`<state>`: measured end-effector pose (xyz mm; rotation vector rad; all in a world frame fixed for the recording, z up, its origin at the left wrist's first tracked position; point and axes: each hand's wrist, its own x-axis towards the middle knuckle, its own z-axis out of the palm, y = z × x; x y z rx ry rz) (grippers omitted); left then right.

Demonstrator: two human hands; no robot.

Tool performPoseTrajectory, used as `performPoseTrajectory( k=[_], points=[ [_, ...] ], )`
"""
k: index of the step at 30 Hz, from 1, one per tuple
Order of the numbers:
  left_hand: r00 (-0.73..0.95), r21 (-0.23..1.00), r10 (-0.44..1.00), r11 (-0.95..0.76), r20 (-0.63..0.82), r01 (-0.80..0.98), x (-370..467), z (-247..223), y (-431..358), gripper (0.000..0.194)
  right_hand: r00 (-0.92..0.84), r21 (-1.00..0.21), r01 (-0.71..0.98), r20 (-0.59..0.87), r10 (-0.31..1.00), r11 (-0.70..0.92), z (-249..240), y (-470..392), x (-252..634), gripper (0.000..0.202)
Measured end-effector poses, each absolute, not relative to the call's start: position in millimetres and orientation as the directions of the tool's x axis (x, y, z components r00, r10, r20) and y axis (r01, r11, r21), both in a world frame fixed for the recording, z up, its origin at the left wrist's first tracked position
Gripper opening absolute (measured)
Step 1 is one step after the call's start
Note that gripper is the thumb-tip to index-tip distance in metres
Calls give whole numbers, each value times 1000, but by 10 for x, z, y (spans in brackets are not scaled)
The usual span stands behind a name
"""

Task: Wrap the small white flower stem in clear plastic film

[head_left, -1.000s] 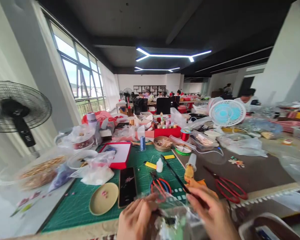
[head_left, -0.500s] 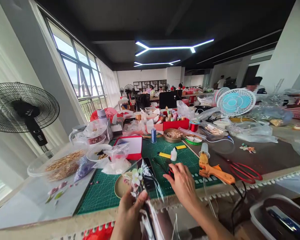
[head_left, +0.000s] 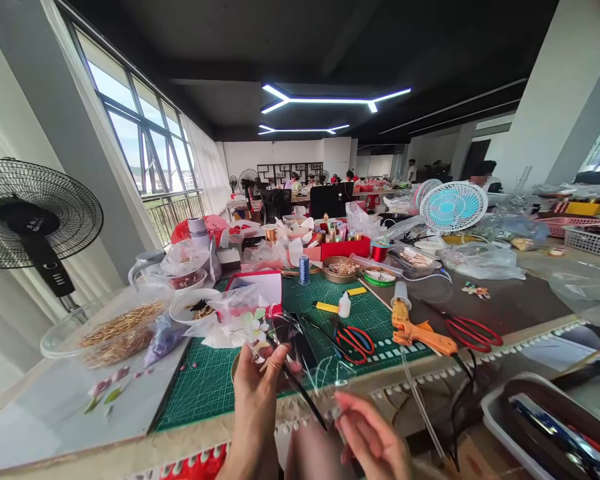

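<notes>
Left hand (head_left: 260,383) has its grip pinched around a little flower sprig (head_left: 256,328) with a thin dark stem, held up right over the near edge of the surface (head_left: 190,437), just in front of the green cutting mat (head_left: 205,387). Right hand (head_left: 373,440) sits lower, off the edge, fingers loosely curled; can't tell if it's actually grasping anything. Open room is mostly the bare strip left of the mat, since the red scissors (head_left: 356,339) and orange glue gun (head_left: 420,330) crowd the right.
</notes>
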<state>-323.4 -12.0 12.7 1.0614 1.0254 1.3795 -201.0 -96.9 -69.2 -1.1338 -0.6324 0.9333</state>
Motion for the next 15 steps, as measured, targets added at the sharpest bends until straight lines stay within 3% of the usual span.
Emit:
performPoseTrajectory(
  k=[3,5,7,9,12,15],
  points=[
    [-27,968,999,-49,44,-246,-3224,120,-144,42,478,-853,-505,-149,865,132,-565,-837,-1889,66],
    [1,967,1000,-15,16,-253,-3207,107,-163,42,249,-708,-705,-213,945,26,-447,-762,-1784,70],
    [31,965,999,16,-8,-261,-3186,89,-175,41,14,-605,-787,-215,977,-121,-340,-708,-1698,66],
    [43,963,999,31,-20,-266,-3175,74,-172,41,-53,-630,-751,-243,969,-199,-273,-676,-1635,61],
    [8,961,1000,28,-26,-274,-3192,71,-155,41,55,-794,-573,-287,956,-206,-256,-656,-1559,57],
    [-11,948,995,91,-99,-306,-3219,85,-174,46,79,-862,-450,-297,952,-231,-293,-644,-1487,53]
  ],
)
